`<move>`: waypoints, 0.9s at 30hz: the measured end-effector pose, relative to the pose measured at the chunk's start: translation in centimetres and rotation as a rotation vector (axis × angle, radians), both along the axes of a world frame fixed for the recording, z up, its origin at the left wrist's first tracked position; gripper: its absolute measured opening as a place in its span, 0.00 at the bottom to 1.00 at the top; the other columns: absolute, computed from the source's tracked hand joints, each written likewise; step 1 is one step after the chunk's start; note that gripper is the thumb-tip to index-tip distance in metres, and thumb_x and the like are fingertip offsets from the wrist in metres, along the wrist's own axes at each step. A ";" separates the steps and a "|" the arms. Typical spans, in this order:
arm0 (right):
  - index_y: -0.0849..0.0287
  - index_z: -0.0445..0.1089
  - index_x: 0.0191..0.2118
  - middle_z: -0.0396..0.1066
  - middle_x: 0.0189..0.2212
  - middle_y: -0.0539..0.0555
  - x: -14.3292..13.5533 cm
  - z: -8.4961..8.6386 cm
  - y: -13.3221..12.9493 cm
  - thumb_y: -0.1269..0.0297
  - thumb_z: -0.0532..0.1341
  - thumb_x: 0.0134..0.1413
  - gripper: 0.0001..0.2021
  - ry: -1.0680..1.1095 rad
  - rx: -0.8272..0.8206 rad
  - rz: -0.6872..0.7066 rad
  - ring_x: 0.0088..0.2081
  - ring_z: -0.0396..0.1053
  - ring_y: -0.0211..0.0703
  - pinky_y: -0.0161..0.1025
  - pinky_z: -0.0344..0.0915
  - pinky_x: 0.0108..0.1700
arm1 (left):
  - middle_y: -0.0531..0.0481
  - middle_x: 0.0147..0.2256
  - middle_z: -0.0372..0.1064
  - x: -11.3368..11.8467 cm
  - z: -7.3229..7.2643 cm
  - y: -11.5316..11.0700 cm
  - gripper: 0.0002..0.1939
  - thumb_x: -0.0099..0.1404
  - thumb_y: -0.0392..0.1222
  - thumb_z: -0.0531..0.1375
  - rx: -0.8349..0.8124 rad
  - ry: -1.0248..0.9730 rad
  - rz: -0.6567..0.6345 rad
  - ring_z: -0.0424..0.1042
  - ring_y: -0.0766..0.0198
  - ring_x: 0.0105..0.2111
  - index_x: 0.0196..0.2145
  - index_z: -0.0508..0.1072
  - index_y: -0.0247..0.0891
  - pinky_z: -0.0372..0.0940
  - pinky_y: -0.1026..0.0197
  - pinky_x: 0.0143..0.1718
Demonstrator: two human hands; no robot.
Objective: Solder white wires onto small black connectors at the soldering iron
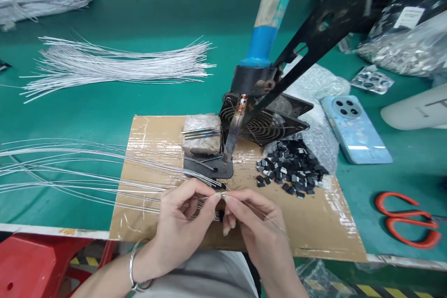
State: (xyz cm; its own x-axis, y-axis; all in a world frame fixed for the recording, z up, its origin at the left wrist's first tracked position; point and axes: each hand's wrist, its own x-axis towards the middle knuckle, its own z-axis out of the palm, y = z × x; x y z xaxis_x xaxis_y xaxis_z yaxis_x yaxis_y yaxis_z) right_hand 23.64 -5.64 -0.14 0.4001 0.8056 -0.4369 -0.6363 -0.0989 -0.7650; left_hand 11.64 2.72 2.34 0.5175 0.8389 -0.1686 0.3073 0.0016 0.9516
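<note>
My left hand is closed in a pinch around thin white wires that trail off to the left. Opposite it, my right hand pinches a fine silvery wire, whose free part runs down to the right over the hand. The fingertips of both hands meet, so the exact point they grip is hidden. Small black pieces sit at some wire ends beside my fingers. Just above the hands, a blue-handled soldering iron points its tip down over a small dark plate.
A cardboard sheet lies under the hands. Around it are a black fan, a worn block with metal rods, a heap of small black parts, a phone, orange-handled scissors and a white wire bundle.
</note>
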 end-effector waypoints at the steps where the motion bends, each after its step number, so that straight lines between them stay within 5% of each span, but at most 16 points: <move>1: 0.56 0.82 0.31 0.72 0.20 0.47 0.1 0.0 0.0 0.59 0.73 0.53 0.06 0.019 0.005 0.002 0.20 0.68 0.32 0.29 0.70 0.23 | 0.54 0.22 0.65 0.0 0.0 0.0 0.09 0.68 0.38 0.61 0.012 -0.001 -0.006 0.56 0.69 0.20 0.29 0.74 0.36 0.50 0.64 0.20; 15: 0.58 0.81 0.28 0.70 0.20 0.48 1.6 0.3 0.2 0.60 0.73 0.51 0.08 0.109 -0.001 0.133 0.19 0.67 0.32 0.29 0.69 0.20 | 0.58 0.21 0.61 -0.1 0.0 0.2 0.07 0.67 0.32 0.62 0.154 -0.022 -0.069 0.50 0.73 0.19 0.30 0.74 0.36 0.45 0.66 0.18; 27: 0.59 0.83 0.30 0.71 0.20 0.47 0.0 0.2 0.3 0.61 0.74 0.49 0.07 0.133 0.031 -0.040 0.19 0.67 0.30 0.26 0.70 0.20 | 0.58 0.20 0.60 0.4 -0.3 -0.4 0.08 0.68 0.32 0.61 0.161 -0.041 0.008 0.50 0.72 0.18 0.30 0.73 0.37 0.46 0.66 0.17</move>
